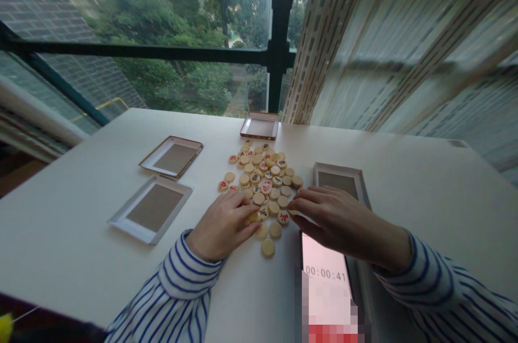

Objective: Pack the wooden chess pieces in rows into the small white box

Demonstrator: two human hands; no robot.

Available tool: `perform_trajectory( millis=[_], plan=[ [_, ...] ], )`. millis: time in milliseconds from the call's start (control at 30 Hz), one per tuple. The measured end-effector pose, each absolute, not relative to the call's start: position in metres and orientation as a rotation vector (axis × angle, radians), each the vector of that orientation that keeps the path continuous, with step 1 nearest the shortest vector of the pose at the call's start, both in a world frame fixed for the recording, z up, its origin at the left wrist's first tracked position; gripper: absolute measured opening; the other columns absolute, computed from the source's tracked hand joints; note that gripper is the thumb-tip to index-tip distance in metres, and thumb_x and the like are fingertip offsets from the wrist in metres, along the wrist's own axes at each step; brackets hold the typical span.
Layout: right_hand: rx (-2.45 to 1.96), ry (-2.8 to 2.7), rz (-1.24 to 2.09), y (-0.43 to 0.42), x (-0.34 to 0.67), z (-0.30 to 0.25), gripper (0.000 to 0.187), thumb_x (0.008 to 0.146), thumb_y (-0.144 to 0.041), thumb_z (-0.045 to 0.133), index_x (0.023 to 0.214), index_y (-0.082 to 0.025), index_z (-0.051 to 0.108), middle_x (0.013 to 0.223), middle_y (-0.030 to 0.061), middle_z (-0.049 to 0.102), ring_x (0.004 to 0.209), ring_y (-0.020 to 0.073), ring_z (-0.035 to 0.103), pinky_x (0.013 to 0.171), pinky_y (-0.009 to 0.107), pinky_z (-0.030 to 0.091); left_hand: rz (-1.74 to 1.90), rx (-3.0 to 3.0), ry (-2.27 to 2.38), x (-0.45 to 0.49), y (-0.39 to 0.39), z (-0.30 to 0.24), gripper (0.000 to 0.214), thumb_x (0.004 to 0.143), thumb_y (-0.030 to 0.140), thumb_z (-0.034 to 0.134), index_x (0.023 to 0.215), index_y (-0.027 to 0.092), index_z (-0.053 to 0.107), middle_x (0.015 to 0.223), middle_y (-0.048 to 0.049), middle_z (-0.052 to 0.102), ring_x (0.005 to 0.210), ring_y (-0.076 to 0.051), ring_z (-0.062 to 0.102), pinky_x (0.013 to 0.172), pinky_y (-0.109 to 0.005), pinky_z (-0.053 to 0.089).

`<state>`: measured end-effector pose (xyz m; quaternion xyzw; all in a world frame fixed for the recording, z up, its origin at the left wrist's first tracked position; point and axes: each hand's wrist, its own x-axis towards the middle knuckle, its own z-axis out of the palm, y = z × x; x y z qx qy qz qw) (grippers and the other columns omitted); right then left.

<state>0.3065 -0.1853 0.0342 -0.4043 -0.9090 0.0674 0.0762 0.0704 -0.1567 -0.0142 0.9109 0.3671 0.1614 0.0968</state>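
Closest thing to the camera is a phone (326,267) on the table (251,294), its display reading 00:00:41, with the lower part pixelated out. Blue-and-white striped sleeves (188,273) come in from both sides. Left hand (226,221) has its fingers bent over the near-left edge of the heap, thumb and index on either side of a piece or two; can't tell if it's really pinching one. Right hand (340,219) is curled in at the right edge, fingertips at the pieces there, and again I can't say whether anything's gripped. The heap itself is Chinese chess pieces (266,186), mid-table between the hands, some stacked, some strays. They look like wood to me, so I'd guess light, stiff, hard to break, a bit slidey; best hold is thumb and finger across the round rim. Some show red or black Chinese characters, too small for me to read reliably; others are blank side up. No brand that I can spot. Around them: a grey-white tray (157,211) and brown-rimmed tray (174,157) on the left, a pale-rimmed tray (340,180) on the right, a far tray (259,128) behind, then the window (279,35) and trees (162,19).
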Motion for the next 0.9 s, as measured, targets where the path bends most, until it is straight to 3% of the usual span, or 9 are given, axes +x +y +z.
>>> perform_trajectory(
  millis=[633,900],
  plan=[
    [-1.203,-2.745,0.181,-0.1858,0.3055,0.0333,0.017,0.09,-0.024,0.04,0.091,-0.017,0.056,0.085,0.0055,0.061,0.076,0.0147,0.053,0.066,0.028,0.036,0.697,2.638,1.02,0.0677,-0.1525,-0.0172,0.022,0.078,0.029,0.059,0.095,0.016,0.065,0.09,-0.0085,0.064,0.085,-0.02,0.057,0.078,-0.038,0.047],
    [-1.2,-2.748,0.167,-0.1867,0.3053,0.0338,0.018,0.091,-0.025,0.039,0.09,-0.017,0.055,0.084,0.0053,0.061,0.075,0.0144,0.053,0.065,0.028,0.036,0.951,2.306,1.017,0.0676,-0.1544,-0.0103,0.024,0.076,0.027,0.063,0.098,0.017,0.065,0.094,-0.0074,0.067,0.086,-0.016,0.06,0.075,-0.029,0.049]
  ],
)
